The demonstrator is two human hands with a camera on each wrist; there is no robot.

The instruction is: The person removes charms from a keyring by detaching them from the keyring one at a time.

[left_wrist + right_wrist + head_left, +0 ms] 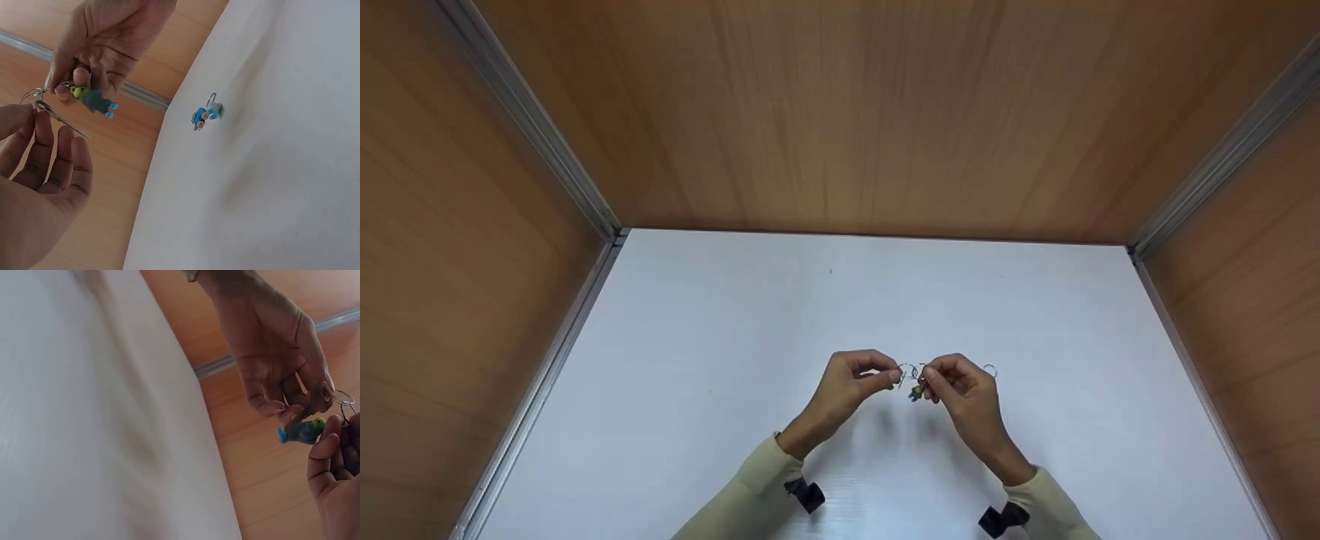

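Above the white table [720,360] my two hands meet on a small metal key ring [910,373] with a green and blue figure charm [916,393] hanging from it. My left hand [891,377] pinches the ring from the left, and my right hand [930,377] pinches it from the right. In the left wrist view the charm [94,101] dangles under the right hand [73,84], and a thin metal pin [66,122] sticks out of the ring near the left hand [31,112]. The right wrist view shows the charm [301,431] between the left hand [306,408] and the right hand [332,439].
A second keychain, a blue and orange figure on a ring [205,114], lies on the table; its ring [990,370] shows just past my right hand. Wooden walls [870,112] with metal corner strips [532,127] close the table in at the back and both sides.
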